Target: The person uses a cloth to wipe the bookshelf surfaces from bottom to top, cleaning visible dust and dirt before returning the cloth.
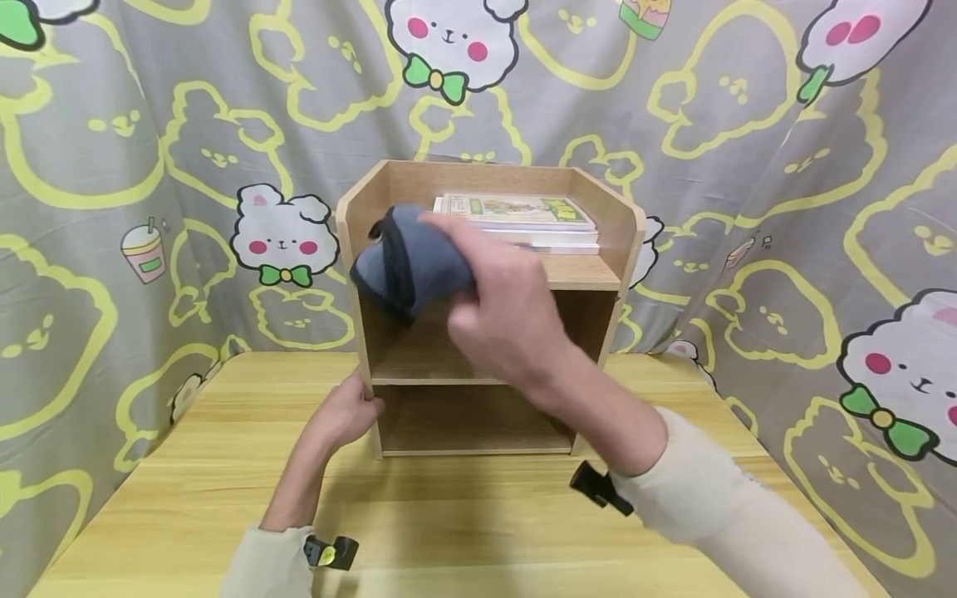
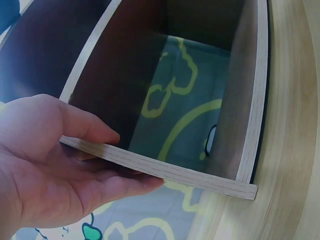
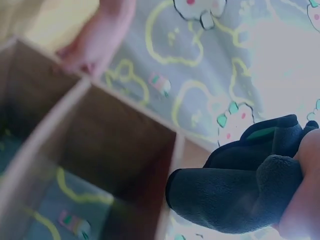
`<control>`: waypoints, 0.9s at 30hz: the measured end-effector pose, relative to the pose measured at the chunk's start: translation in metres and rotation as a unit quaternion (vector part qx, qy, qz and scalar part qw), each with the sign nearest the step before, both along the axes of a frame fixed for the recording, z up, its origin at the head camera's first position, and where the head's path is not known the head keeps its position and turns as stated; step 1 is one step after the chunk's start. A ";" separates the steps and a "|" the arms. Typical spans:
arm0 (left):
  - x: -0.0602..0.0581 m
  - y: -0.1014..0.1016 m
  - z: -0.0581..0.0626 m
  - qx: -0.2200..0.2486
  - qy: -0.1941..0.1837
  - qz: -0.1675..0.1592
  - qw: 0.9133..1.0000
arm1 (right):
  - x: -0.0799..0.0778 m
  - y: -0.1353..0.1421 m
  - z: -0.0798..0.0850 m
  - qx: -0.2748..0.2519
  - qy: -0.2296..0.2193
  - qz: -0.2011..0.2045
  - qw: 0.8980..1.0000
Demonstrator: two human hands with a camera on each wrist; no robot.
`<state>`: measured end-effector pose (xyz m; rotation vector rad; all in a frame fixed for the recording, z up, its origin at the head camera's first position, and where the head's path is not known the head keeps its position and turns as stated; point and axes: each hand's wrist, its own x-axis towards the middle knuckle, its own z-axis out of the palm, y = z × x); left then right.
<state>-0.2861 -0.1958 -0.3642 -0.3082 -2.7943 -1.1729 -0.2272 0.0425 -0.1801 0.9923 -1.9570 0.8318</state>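
Observation:
A small wooden shelf unit with two open compartments and a walled top stands on the table. My left hand grips the front edge of its left side panel, low down; in the left wrist view, the thumb lies inside the panel and the fingers outside. My right hand holds a folded blue-grey cloth with dark edging, up in front of the top shelf's left part. In the right wrist view the cloth hangs bunched beside the unit's upper side.
A stack of books lies on the unit's top shelf, to the right. The wooden table extends around the unit. A patterned grey curtain hangs behind and at both sides.

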 end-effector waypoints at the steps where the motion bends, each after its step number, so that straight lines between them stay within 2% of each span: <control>1: 0.000 0.000 0.000 0.000 0.001 0.000 1.000 | -0.002 0.003 0.006 -0.001 0.006 -0.006 1.000; 6: -0.001 0.000 -0.001 0.001 0.004 0.003 1.000 | -0.019 0.017 0.032 0.022 -0.001 -0.062 0.998; 11: -0.001 0.000 -0.002 0.003 -0.005 0.004 1.000 | -0.039 0.034 0.040 0.058 -0.031 -0.123 0.990; 14: -0.001 0.001 -0.002 0.004 -0.008 0.004 1.000 | -0.048 0.042 0.035 0.095 -0.041 -0.152 0.983; 16: -0.001 0.000 -0.002 0.005 -0.004 0.003 1.000 | -0.052 0.045 0.028 0.128 -0.063 -0.165 0.976; 22: -0.002 0.001 -0.004 0.006 0.001 0.003 1.000 | -0.058 0.046 0.007 0.209 -0.179 -0.191 0.942; 24: -0.002 0.001 -0.004 0.007 0.000 0.004 1.000 | -0.058 0.044 0.003 0.226 -0.189 -0.198 0.935; 27: -0.001 0.001 -0.003 0.009 -0.004 0.005 1.000 | -0.058 0.044 0.000 0.244 -0.180 -0.202 0.931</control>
